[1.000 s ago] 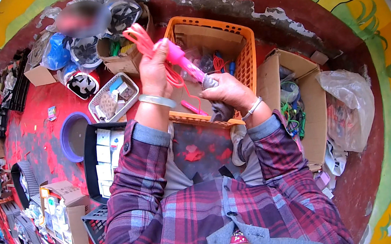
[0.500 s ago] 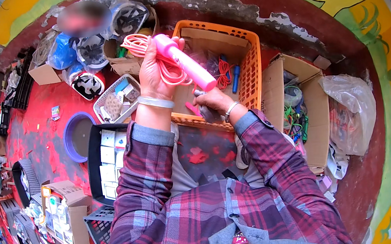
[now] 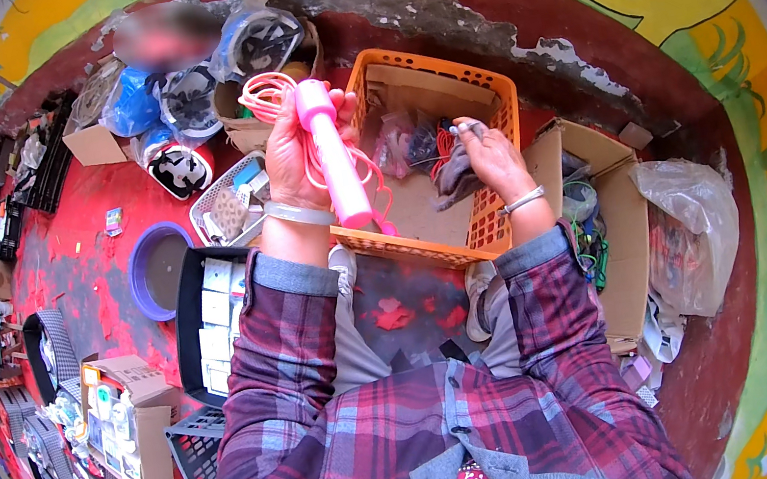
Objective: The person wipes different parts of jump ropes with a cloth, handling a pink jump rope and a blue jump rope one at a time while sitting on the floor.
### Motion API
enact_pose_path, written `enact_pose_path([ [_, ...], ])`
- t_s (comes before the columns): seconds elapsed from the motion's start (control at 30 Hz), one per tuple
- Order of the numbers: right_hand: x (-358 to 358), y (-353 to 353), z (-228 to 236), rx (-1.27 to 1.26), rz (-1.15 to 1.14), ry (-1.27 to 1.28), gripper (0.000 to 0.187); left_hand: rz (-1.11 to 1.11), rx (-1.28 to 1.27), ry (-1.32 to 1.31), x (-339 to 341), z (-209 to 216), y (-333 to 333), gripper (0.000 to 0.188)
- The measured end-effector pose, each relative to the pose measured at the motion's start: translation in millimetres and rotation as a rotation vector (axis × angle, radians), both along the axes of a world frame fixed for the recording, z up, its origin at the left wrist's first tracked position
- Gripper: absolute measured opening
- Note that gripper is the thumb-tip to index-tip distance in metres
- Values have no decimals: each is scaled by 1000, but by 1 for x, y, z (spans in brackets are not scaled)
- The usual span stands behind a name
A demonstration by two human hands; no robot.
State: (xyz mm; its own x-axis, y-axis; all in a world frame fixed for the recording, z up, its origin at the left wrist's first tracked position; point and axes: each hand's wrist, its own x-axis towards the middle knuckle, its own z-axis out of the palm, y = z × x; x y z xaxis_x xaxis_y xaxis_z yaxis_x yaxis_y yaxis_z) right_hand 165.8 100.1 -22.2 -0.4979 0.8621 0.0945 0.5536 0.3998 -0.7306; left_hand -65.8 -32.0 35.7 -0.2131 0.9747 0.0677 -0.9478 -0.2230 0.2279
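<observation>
The left hand (image 3: 298,165) has its fingers closed around a pink handle (image 3: 341,171) together with a loosely coiled pink cord (image 3: 267,95), the handle slanting over the near left part of an orange basket (image 3: 501,148) with its thicker collar uppermost. The right hand (image 3: 494,161) grips a crumpled grey cloth (image 3: 457,179) above the basket's right side, apart from the handle. The handle looks like light, rigid plastic, smooth enough to turn or slip in a loose hold, and unlikely to break easily; its straight barrel, just below the collar, seems the surest place to grasp. The cord looks soft and springy, so its loops are best gathered together in the palm. The cloth seems limp and light, easily pinched anywhere.
</observation>
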Motion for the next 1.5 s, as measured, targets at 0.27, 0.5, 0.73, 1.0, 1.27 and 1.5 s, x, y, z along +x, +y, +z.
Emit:
enact_pose_path([
  [0.27,16,1,26,-577,-95,667,34,-5,-22,33,6,-1,4,37],
  [0.5,13,-8,36,-929,-100,1019,33,-43,-42,21,16,-2,10,36],
  [0.73,-11,-49,46,-1398,205,1047,25,-97,-50,43,30,-7,17,40],
  [1.0,-25,-76,44,-1119,514,943,38,-76,20,22,37,-14,20,42],
  [1.27,-16,-57,34,-577,511,303,23,-148,-253,292,41,-2,15,40],
  [1.5,-14,-62,40,-519,571,322,21,-241,-256,278,40,-5,13,40],
])
